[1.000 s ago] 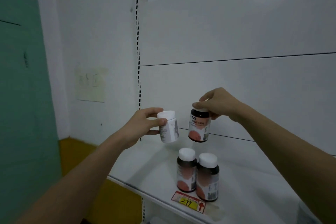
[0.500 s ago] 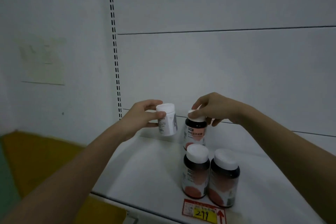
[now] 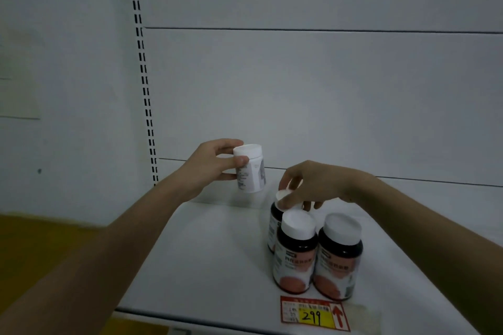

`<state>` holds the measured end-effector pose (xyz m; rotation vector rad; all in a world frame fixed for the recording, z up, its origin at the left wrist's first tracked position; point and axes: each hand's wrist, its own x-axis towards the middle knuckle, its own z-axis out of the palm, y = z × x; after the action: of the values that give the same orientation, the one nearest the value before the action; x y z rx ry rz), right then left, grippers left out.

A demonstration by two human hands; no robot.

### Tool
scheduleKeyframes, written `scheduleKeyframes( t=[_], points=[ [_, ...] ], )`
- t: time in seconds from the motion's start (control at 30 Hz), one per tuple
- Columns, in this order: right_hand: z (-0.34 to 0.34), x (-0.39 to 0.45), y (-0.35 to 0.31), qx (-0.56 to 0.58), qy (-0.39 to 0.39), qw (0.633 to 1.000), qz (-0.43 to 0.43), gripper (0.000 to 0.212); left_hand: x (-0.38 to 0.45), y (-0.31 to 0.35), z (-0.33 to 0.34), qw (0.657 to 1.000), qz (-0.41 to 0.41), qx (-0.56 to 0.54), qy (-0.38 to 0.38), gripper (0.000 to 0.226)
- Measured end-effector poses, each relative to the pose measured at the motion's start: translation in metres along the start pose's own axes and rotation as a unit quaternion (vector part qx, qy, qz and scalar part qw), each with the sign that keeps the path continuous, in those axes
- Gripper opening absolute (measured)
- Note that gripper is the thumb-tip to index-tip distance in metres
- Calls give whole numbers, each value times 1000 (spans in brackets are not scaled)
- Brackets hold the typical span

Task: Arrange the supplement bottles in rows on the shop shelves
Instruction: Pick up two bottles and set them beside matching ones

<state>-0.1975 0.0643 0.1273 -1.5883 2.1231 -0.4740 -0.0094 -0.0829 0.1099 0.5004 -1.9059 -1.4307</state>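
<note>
Two dark supplement bottles with white caps stand side by side near the front of the white shelf (image 3: 206, 266): the left one (image 3: 295, 255) and the right one (image 3: 339, 258). Directly behind the left one stands a third dark bottle (image 3: 273, 226), mostly hidden. My right hand (image 3: 313, 185) pinches its white cap from above. My left hand (image 3: 215, 164) grips a white bottle (image 3: 250, 168) in the air above the shelf's back left.
A red and yellow price tag (image 3: 314, 314) reading 299 sits on the shelf's front edge below the bottles. A slotted upright (image 3: 143, 71) runs up the white back panel at the left. Yellow floor (image 3: 40, 247) shows at the lower left.
My right hand lowered the dark bottle onto the shelf behind the front left bottle. My left hand kept the white bottle in the air. The view moved closer to the shelf.
</note>
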Motion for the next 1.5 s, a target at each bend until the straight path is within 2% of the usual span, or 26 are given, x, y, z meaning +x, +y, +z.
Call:
scheduleKeyframes(
  t=[0.23,0.27,0.33,0.43,0.6,0.67,0.73,0.87,0.97,1.03,1.13,1.2,1.33,1.5],
  points=[
    [2,-8,-4,7,-2,1000,23,45,0,9,-2,1000,7,-14,-14,37],
    [2,-9,-6,6,13,1000,22,48,0,13,-2,1000,13,-16,-16,37],
    [1,-11,-11,24,91,996,-8,51,0,22,-2,999,27,-19,-16,37],
    [-1,-15,-23,131,198,968,-77,44,-1,37,0,999,40,-36,-7,38],
    [8,-21,-40,252,254,926,-124,36,-6,57,10,997,63,-47,8,41],
    [11,-26,-39,318,246,904,-142,35,-9,62,11,995,75,-60,4,43],
    [11,-34,-36,410,200,874,-166,33,-14,65,9,993,73,-83,-29,44],
    [10,-50,-30,504,109,839,-176,36,-24,59,10,983,34,-85,-157,53],
    [12,-59,-25,498,98,845,-166,31,-25,53,22,973,34,-142,-179,57],
    [10,-66,-23,436,155,874,-151,28,-27,50,32,978,46,-146,-140,57],
    [1,-79,-26,367,279,880,-114,34,-32,47,50,992,73,-81,-64,59],
    [-2,-89,-29,347,321,875,-106,41,-39,50,66,995,98,-17,-31,59],
    [-9,-119,-23,310,380,865,-105,39,-58,73,99,987,143,64,-37,59],
    [-32,-179,10,373,310,860,-155,28,-84,99,135,988,111,-7,-109,62]
  ],
)
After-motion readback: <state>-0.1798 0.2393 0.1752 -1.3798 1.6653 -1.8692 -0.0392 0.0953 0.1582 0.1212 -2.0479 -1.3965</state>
